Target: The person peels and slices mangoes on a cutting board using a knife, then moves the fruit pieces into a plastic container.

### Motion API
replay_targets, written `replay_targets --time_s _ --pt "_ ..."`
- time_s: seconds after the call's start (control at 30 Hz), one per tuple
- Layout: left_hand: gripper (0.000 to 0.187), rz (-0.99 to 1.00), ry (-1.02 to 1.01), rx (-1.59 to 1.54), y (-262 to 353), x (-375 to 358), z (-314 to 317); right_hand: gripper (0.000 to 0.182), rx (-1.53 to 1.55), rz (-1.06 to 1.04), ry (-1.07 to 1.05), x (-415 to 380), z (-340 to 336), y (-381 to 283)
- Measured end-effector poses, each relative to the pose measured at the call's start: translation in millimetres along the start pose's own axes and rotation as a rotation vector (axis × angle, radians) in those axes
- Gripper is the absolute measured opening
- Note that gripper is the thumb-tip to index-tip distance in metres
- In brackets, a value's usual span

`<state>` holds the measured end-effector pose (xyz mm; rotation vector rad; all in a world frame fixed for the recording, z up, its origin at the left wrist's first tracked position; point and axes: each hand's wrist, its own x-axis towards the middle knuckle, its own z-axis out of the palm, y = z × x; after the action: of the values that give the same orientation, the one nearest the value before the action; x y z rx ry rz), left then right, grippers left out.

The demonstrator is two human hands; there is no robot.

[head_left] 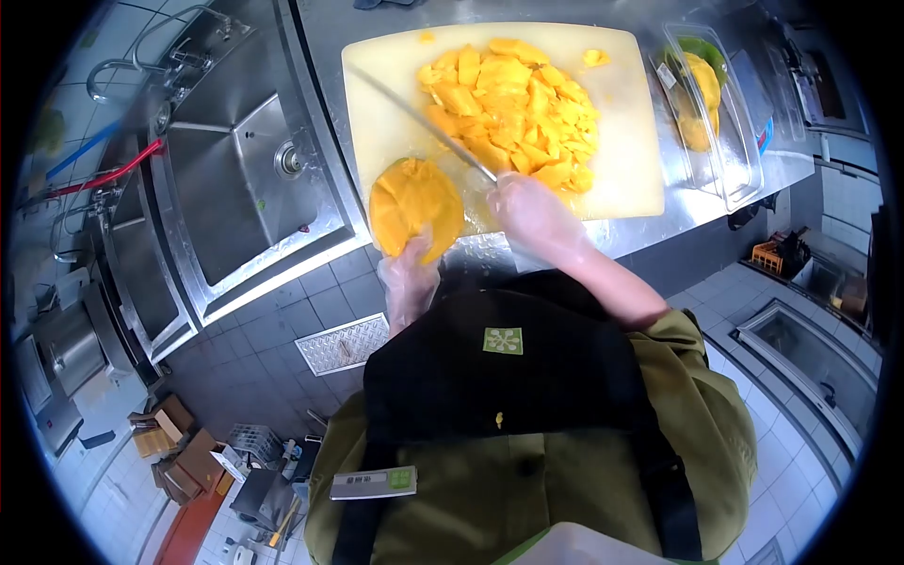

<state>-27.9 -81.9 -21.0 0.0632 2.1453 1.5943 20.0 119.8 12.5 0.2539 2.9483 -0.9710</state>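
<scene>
In a clear glove, my left hand (412, 268) grips the lower edge of a large peeled mango (414, 202) over the near left corner of the cutting board (626, 104). My right hand (532, 212), gloved too, is closed around the handle of a long knife (419, 121). Its blade slants up and left across the board, apart from the mango as far as I can see. A heap of cut mango pieces (513, 104) spreads over the middle and right of the board, beside the knife. The knife's handle is hidden in my fist.
On the left are a steel sink (235, 179) and a faucet (122, 71). Right of the board, a clear plastic container (739, 174) stands by more yellow fruit (702, 89). Below the counter's front edge is a tiled floor with a metal drain cover (344, 345). Cardboard boxes (193, 461) lie lower left.
</scene>
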Motion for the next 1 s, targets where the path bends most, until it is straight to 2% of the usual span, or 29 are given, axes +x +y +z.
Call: replay_targets --time_s 0.07,0.17,0.23,0.37,0.47,0.6,0.67,0.77,0.87,1.0 --pt "0.021 -0.146 0.024 -0.271 4 4 4 0.015 -0.047 -0.162 -0.042 -5 -8 -5" --pt "0.022 -0.038 -0.039 -0.113 -11 6 2 0.012 -0.033 -0.176 -0.096 -8 5 -8" --pt "0.023 -0.105 -0.054 -0.264 -19 5 3 0.010 -0.090 -0.123 -0.108 -8 16 -7" --pt "0.040 -0.387 -0.042 -0.470 -3 3 6 0.007 -0.206 -0.040 -0.123 -4 18 -18" --pt "0.058 -0.291 -0.022 -0.885 3 -1 18 0.007 -0.288 -0.084 -0.140 -1 7 -27" --pt "0.067 -0.288 -0.071 -0.893 11 0 18 0.007 -0.296 -0.079 -0.112 2 2 -32" --pt "0.065 -0.221 -0.091 -0.947 16 0 22 0.008 -0.301 -0.024 -0.138 4 1 -33" --pt "0.064 -0.188 -0.091 -0.859 9 1 22 0.009 -0.311 -0.002 -0.125 7 4 -30" --pt "0.063 -0.226 -0.069 -0.714 2 5 18 0.013 -0.285 -0.029 -0.084 10 3 -29" --pt "0.060 -0.245 -0.024 -0.766 33 1 23 0.019 -0.369 0.006 -0.120 13 8 -28"
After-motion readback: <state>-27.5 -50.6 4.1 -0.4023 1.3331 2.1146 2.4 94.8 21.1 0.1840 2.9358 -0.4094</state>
